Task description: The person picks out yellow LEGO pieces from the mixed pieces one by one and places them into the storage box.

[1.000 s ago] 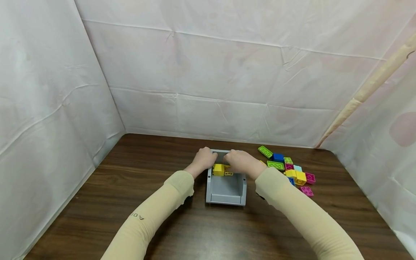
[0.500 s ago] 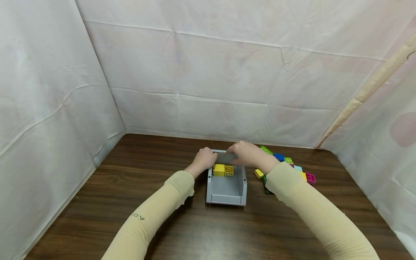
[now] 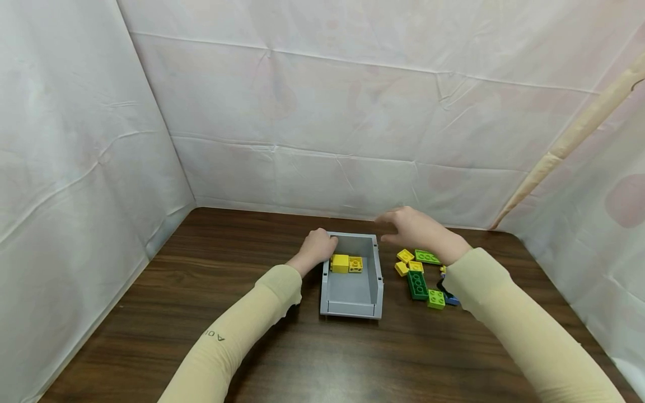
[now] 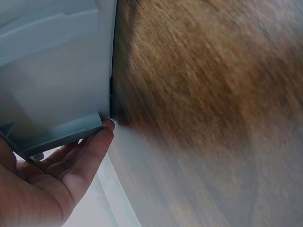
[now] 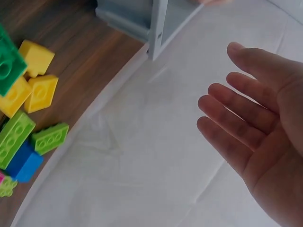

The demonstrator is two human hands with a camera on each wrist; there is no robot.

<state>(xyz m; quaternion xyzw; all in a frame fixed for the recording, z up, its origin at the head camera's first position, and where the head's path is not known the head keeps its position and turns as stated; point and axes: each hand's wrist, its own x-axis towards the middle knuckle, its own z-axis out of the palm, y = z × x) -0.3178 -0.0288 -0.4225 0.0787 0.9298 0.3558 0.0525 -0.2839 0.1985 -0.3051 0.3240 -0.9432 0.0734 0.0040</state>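
Note:
A grey plastic bin (image 3: 351,308) stands mid-table, holding two yellow toy bricks, a taller brick (image 3: 340,263) and a flatter brick (image 3: 355,264) side by side. My left hand (image 3: 317,245) grips the bin's far left corner; in the left wrist view its fingers (image 4: 90,158) curl along the edge of the bin (image 4: 57,90). Beyond the loose pile my right hand (image 3: 420,228) hovers to the right of the bin. The right wrist view shows that hand (image 5: 265,127) with fingers spread and nothing in them. My right forearm hides part of the pile in the head view.
Right of the bin lie loose toy bricks: a dark green brick (image 3: 417,285), a lime brick (image 3: 436,299), a flat lime brick (image 3: 427,257) and several small yellow ones (image 3: 405,256). A blue brick (image 5: 23,161) shows in the right wrist view. White sheeting (image 3: 302,168) walls the table.
My right hand has lifted out of the bin and moved right, leaving the flatter yellow brick beside the taller one. My left hand has stayed at the bin's corner.

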